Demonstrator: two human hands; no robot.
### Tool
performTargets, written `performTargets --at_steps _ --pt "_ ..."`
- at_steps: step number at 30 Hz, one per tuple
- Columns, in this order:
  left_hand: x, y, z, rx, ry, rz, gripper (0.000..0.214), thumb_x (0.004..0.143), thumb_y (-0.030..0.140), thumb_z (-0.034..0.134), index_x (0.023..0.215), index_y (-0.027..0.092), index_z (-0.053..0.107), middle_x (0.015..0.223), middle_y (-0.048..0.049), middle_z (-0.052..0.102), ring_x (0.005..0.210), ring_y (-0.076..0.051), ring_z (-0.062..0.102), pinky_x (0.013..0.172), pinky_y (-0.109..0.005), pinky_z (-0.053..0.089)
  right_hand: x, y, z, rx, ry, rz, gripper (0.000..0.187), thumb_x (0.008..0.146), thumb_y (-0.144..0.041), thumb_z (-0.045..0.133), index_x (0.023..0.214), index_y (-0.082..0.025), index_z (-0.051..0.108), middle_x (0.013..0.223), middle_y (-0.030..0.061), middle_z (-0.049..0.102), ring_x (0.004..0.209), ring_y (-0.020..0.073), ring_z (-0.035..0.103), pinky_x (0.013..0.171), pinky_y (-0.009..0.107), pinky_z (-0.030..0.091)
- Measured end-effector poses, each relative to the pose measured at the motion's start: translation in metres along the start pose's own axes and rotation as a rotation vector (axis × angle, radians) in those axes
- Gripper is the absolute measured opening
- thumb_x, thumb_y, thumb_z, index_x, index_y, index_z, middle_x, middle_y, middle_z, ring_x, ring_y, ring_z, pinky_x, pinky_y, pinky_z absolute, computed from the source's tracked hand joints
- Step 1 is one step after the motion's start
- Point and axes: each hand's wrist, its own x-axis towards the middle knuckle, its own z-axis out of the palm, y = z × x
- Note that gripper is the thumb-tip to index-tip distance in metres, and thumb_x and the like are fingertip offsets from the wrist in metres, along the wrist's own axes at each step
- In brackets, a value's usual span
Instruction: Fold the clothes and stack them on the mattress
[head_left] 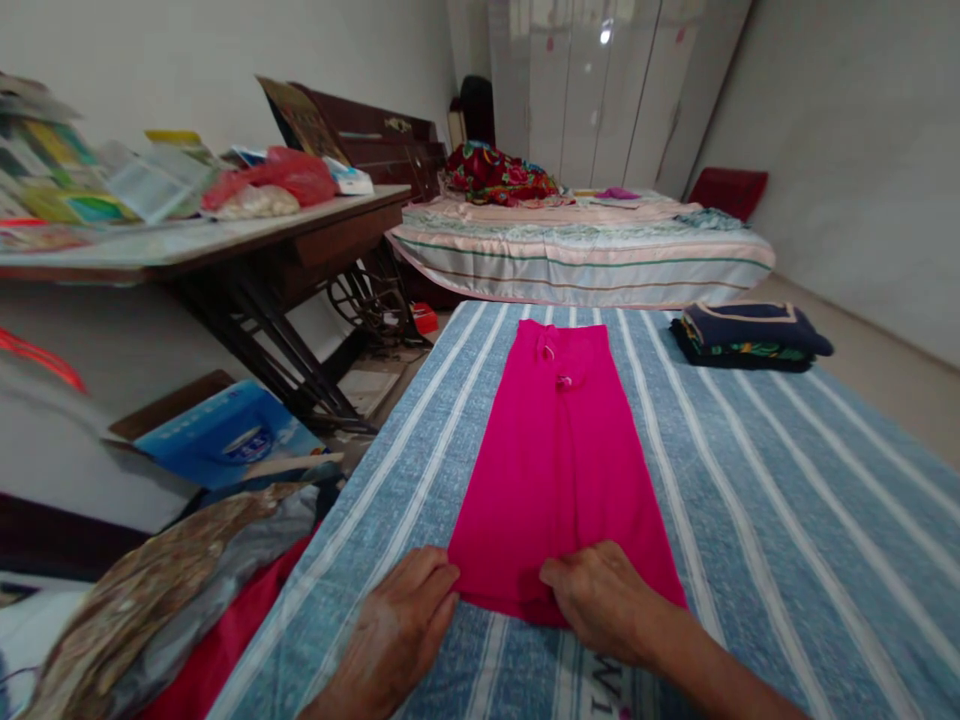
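Note:
A bright pink garment [517,470] lies flat and lengthwise on the blue-and-white striped bed cover [420,430]. Its far end is narrower and shows small ties or loops; its exact kind is unclear. My left hand [401,620] is at the near left corner, with thumb and fingers closed on the cloth edge. Along the same near edge, around the middle, my right hand [607,600] pinches the fabric, and a fold runs up the garment from there. The right fingertips are partly hidden by the cloth.
A folded stack of dark clothes [750,335] sits at the far right of the bed cover. To the left stands a sewing-machine table [360,205] holding bags and papers. Piled clothes [202,590] lie beside the near left edge. Another bed [585,245] is beyond.

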Motion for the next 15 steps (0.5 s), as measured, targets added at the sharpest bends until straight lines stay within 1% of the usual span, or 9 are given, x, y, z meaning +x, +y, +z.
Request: performTargets --at_steps 4,6,9,10,12,13,15 --pt "0.002 -0.006 -0.002 -0.01 0.003 0.035 0.016 0.084 0.015 0.044 0.083 0.021 0.058 0.081 -0.0012 0.058 0.074 -0.013 0.058 0.067 -0.022 0.049 -0.003 0.01 -0.007 0.058 0.033 0.013 0.019 0.083 -0.017 0.044 0.089 -0.021 0.062 0.075 0.0041 0.07 0.066 0.0174 0.065 0.057 0.024 0.034" --pt "0.007 -0.007 -0.006 -0.026 -0.004 0.05 0.013 0.084 0.018 0.048 0.082 0.022 0.059 0.079 -0.0006 0.058 0.072 -0.013 0.058 0.065 -0.021 0.048 -0.006 0.018 -0.011 0.084 0.062 0.053 0.019 0.084 -0.02 0.044 0.088 -0.022 0.062 0.076 0.0029 0.071 0.069 0.0173 0.065 0.059 0.024 0.035" --pt "0.025 -0.007 -0.015 -0.116 -0.025 0.046 0.016 0.085 0.024 0.048 0.075 0.022 0.061 0.075 0.0005 0.059 0.069 -0.012 0.059 0.062 -0.019 0.047 -0.011 0.029 -0.015 0.092 0.076 0.124 0.02 0.086 -0.023 0.043 0.087 -0.022 0.063 0.079 0.0033 0.071 0.073 0.0177 0.066 0.062 0.024 0.036" --pt "0.036 -0.005 -0.017 -0.153 -0.032 0.035 0.019 0.087 0.025 0.047 0.074 0.022 0.061 0.074 0.0006 0.059 0.069 -0.011 0.059 0.062 -0.019 0.046 -0.012 0.03 -0.015 0.091 0.07 0.136 0.021 0.086 -0.023 0.043 0.088 -0.022 0.064 0.079 0.0036 0.071 0.073 0.0178 0.066 0.062 0.025 0.037" --pt "0.067 0.0 -0.016 -0.209 -0.06 -0.004 0.025 0.088 0.026 0.043 0.073 0.02 0.062 0.073 0.0003 0.06 0.069 -0.011 0.059 0.064 -0.02 0.046 -0.013 0.029 -0.014 0.085 0.053 0.143 0.021 0.086 -0.025 0.043 0.088 -0.021 0.064 0.08 0.0043 0.071 0.074 0.0182 0.066 0.063 0.025 0.039" --pt "0.087 0.003 -0.012 -0.229 -0.081 -0.026 0.025 0.087 0.026 0.043 0.072 0.02 0.063 0.072 0.0 0.06 0.069 -0.012 0.059 0.064 -0.021 0.045 -0.012 0.026 -0.013 0.078 0.046 0.147 0.021 0.086 -0.025 0.043 0.089 -0.021 0.064 0.08 0.0049 0.071 0.073 0.0189 0.066 0.064 0.025 0.04" --pt "0.132 0.011 0.003 -0.263 -0.171 -0.107 0.022 0.083 0.021 0.049 0.066 0.018 0.062 0.066 0.0003 0.06 0.065 -0.012 0.058 0.062 -0.021 0.043 -0.01 0.018 -0.011 0.052 0.043 0.169 0.021 0.086 -0.027 0.044 0.091 -0.02 0.063 0.079 0.0073 0.071 0.073 0.0214 0.067 0.063 0.027 0.042"
